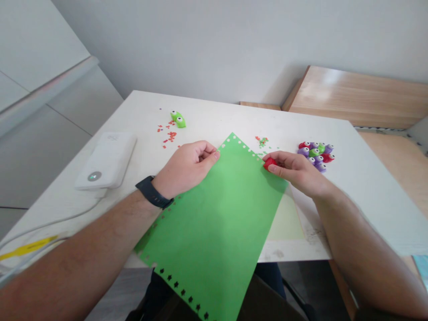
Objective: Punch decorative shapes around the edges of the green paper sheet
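Observation:
A green sheet of paper [217,209] slants across the table, its near end hanging past the front edge. Star-shaped holes run along its upper right, left and lower left edges. My left hand [192,162] is closed, pinching the sheet's upper left edge near the top corner. On my left wrist is a dark band [154,191]. My right hand [292,169] is closed around a small red craft punch [270,164], which sits at the upper right edge, at the end of the row of holes there. The fingers hide part of the punch.
Several red, purple and green punches with eyes [314,154] cluster at right. Two green ones [178,119] lie at back left, near red paper bits [171,136]. Green and red scraps [263,141] lie behind the sheet. A white power bank [107,160] with a cable stands left.

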`<state>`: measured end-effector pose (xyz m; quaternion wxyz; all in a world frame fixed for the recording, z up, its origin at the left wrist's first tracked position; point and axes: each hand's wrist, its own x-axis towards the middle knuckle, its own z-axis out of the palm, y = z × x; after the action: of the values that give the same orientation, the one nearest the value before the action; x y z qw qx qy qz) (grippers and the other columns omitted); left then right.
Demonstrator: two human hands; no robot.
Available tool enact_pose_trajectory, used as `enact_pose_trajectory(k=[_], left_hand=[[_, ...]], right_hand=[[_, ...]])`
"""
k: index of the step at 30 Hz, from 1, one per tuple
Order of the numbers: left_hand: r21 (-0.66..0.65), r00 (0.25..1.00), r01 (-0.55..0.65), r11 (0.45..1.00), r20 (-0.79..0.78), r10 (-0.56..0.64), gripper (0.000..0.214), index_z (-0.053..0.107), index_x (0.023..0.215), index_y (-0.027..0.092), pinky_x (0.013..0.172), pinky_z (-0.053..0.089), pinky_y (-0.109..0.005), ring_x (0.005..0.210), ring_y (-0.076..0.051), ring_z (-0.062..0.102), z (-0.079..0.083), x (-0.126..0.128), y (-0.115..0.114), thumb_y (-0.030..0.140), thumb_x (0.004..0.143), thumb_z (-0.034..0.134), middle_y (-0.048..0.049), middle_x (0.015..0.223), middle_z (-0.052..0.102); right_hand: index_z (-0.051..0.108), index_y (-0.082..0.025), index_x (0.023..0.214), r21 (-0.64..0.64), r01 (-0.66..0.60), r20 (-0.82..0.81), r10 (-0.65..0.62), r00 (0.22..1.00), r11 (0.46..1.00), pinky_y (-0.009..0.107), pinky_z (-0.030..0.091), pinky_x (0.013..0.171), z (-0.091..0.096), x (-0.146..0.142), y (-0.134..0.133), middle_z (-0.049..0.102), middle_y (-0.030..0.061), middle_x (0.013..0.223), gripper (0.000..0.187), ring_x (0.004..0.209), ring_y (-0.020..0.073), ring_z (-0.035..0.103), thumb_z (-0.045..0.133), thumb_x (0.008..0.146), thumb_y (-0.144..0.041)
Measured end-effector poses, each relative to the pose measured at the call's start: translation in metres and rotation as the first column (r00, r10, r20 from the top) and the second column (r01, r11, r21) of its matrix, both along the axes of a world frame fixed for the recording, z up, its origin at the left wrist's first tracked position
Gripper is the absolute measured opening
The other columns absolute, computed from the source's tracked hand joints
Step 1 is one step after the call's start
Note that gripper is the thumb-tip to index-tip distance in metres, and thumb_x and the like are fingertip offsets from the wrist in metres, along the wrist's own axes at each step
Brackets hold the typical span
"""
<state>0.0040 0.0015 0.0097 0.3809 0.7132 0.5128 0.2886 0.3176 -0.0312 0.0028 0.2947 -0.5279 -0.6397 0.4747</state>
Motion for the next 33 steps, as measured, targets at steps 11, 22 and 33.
enact_pose_trajectory(k=[11, 22, 33], left_hand=[[0.007, 1.000, -0.008, 1.000, 0.013, 0.008, 0.036, 0.073, 0.097, 0.018, 0.063, 0.043, -0.029, 0.069, -0.017, 0.060, -0.0011, -0.0002, 0.0010, 0.053, 0.095, 0.065, -0.0025, 0.085, 0.074], [0.012, 1.000, -0.007, 1.000, 0.010, 0.007, 0.032, 0.074, 0.098, 0.017, 0.063, 0.043, -0.029, 0.069, -0.016, 0.060, 0.0003, 0.0002, 0.0008, 0.049, 0.096, 0.065, -0.0026, 0.085, 0.074], [0.011, 1.000, -0.006, 1.000, 0.019, 0.006, 0.036, 0.074, 0.097, 0.018, 0.064, 0.043, -0.029, 0.070, -0.017, 0.060, -0.0004, 0.0003, 0.0004, 0.053, 0.095, 0.066, -0.0024, 0.084, 0.074]], right_hand=[[0.075, -0.022, 0.112, 0.003, -0.025, -0.007, 0.025, 1.000, 1.000, 0.034, 0.046, 0.079, 0.0014, 0.0019, -0.0003, 0.072, 0.0056, 0.103, 0.031, 0.091, 0.0216, 0.061, 0.074, 0.093, -0.046], [0.075, -0.022, 0.113, -0.007, -0.015, -0.007, 0.015, 1.000, 1.000, 0.035, 0.047, 0.078, 0.0014, 0.0000, 0.0000, 0.072, 0.0056, 0.102, 0.031, 0.091, 0.0216, 0.062, 0.077, 0.091, -0.044], [0.074, -0.021, 0.113, 0.028, -0.025, 0.052, 0.023, 0.998, 0.999, 0.035, 0.048, 0.076, -0.0041, 0.0021, 0.0005, 0.071, 0.0052, 0.097, 0.031, 0.084, 0.0205, 0.061, 0.076, 0.091, -0.041]])
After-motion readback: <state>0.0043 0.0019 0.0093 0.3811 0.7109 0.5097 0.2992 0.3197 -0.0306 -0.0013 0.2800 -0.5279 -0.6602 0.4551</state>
